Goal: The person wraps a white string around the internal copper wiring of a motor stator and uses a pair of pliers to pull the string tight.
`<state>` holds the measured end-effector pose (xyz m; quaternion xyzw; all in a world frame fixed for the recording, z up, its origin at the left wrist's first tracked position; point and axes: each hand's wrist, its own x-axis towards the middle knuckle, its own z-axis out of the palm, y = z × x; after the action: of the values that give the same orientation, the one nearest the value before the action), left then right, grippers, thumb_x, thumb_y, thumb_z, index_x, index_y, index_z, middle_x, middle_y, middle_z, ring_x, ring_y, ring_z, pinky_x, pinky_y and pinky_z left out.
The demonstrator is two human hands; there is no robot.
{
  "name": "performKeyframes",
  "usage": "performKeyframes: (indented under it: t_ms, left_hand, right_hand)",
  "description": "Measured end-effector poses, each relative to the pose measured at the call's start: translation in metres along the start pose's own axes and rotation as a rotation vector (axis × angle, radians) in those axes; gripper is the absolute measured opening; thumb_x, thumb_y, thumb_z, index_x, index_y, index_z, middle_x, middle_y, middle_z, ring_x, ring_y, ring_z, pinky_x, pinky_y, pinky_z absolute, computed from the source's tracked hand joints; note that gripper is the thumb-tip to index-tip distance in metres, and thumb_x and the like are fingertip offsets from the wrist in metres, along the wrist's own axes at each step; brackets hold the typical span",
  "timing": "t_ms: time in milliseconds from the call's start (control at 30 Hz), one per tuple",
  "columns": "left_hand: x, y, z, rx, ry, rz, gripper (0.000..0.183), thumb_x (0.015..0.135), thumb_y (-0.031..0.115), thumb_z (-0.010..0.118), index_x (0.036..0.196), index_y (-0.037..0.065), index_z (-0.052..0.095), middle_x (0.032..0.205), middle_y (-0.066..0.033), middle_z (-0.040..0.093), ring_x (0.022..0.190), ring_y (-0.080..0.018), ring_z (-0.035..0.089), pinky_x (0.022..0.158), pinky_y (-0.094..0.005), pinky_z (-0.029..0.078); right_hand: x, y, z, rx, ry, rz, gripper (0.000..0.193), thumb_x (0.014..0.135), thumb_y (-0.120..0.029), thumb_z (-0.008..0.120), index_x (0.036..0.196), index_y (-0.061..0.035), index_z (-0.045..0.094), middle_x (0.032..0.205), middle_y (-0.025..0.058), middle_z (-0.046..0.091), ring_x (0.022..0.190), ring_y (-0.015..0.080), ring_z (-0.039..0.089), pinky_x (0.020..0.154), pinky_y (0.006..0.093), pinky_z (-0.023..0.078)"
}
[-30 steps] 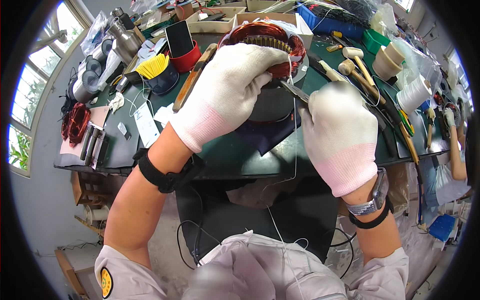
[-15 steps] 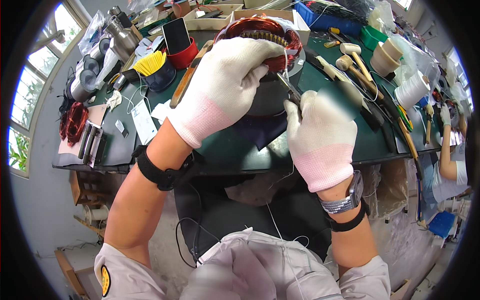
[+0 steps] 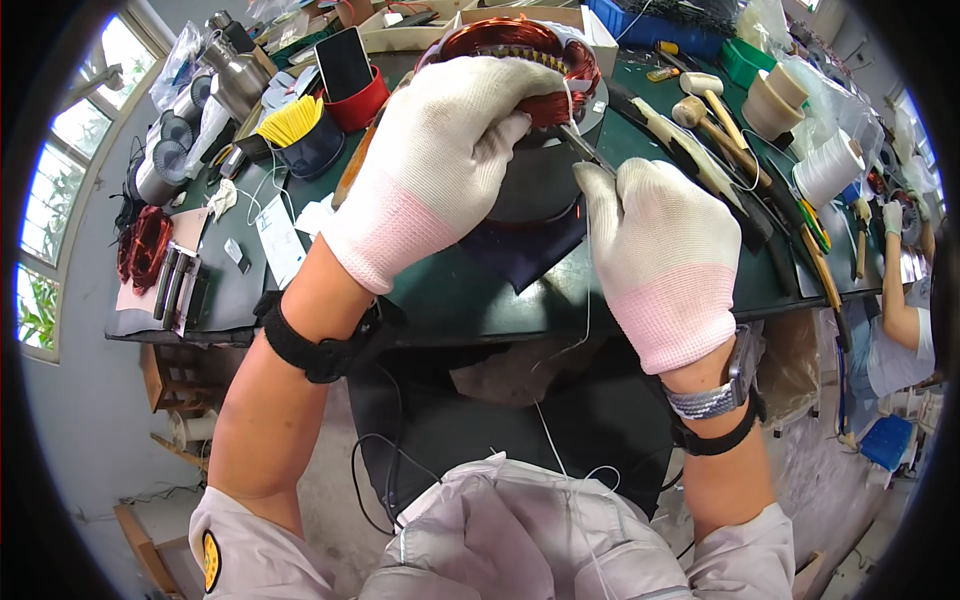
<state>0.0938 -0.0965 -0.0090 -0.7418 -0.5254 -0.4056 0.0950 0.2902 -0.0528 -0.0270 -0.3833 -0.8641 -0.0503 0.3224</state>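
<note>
A wound stator [image 3: 505, 38] with copper-coloured coils stands on a dark round base at the table's far middle. My left hand [image 3: 440, 135], in a white knitted glove with a pink cuff, reaches against its near side. Its fingers are curled closed by a white cord [image 3: 571, 105] that hangs at the coils; the exact grip is partly hidden. My right hand [image 3: 655, 235], gloved alike, is closed around a slim metal tool [image 3: 590, 148]. The tool's tip points at the cord and the lower coil edge. Its handle is hidden in my palm.
Mallets [image 3: 700, 120], tool handles and a white thread spool [image 3: 828, 170] lie right. Left are a red holder [image 3: 362, 105] with a phone, a dark cup [image 3: 312, 150] of yellow strips, and copper coils [image 3: 145, 248]. Another person's arm [image 3: 897, 290] shows far right.
My right hand has moved slightly right and up with the tool, whose shaft now shows slimmer. My left hand has shifted a little up and left, still at the stator.
</note>
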Motion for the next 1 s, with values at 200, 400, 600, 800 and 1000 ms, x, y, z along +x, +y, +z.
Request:
performKeyframes:
  t_ms: [200,400,600,800,1000]
  left_hand:
    - [0.001,0.002,-0.003,-0.003,-0.028,-0.044,0.037,0.092,-0.012,0.061,0.126,0.001,0.071,0.115,-0.0141,0.074,0.104,-0.0217,0.073,0.095,-0.0321,0.056]
    - [-0.002,0.001,-0.010,-0.024,-0.065,-0.070,0.038,0.089,-0.008,0.067,0.125,0.002,0.072,0.115,-0.0128,0.074,0.104,-0.0216,0.073,0.093,-0.0325,0.057]
    - [0.006,0.000,-0.006,0.047,-0.018,0.052,0.041,0.083,-0.005,0.074,0.123,0.005,0.073,0.113,-0.0123,0.074,0.103,-0.0305,0.071,0.091,-0.0365,0.057]
    - [-0.003,0.000,-0.005,0.044,0.010,0.011,0.039,0.083,-0.003,0.073,0.121,0.005,0.070,0.112,-0.0142,0.072,0.107,-0.0370,0.068,0.097,-0.0449,0.052]
    - [0.002,0.002,-0.005,0.054,0.013,0.058,0.045,0.077,-0.008,0.075,0.121,0.002,0.072,0.112,-0.0138,0.073,0.104,-0.0338,0.069,0.095,-0.0428,0.054]
  right_hand:
    - [-0.003,0.000,0.005,0.138,0.027,0.097,0.035,0.099,-0.034,0.069,0.074,-0.0083,0.068,0.073,0.0150,0.067,0.069,0.0354,0.071,0.062,0.0432,0.055]
    - [-0.006,0.042,-0.010,0.201,-0.122,-0.223,0.026,0.093,-0.026,0.072,0.078,-0.0070,0.066,0.077,0.0126,0.062,0.073,0.0334,0.065,0.062,0.0461,0.051]
    - [0.001,0.104,-0.006,-0.175,0.104,-0.142,0.023,0.086,-0.015,0.077,0.106,-0.0058,0.070,0.103,0.0148,0.066,0.094,0.0353,0.066,0.085,0.0450,0.054]
    - [0.060,0.042,0.007,0.638,0.056,-0.398,0.033,0.088,0.001,0.069,0.120,-0.0034,0.070,0.119,0.0167,0.068,0.107,0.0370,0.069,0.093,0.0416,0.056]
    - [0.076,0.052,0.024,0.691,0.090,-0.517,0.022,0.085,0.005,0.070,0.106,0.0003,0.075,0.110,0.0167,0.072,0.098,0.0352,0.072,0.087,0.0397,0.059]
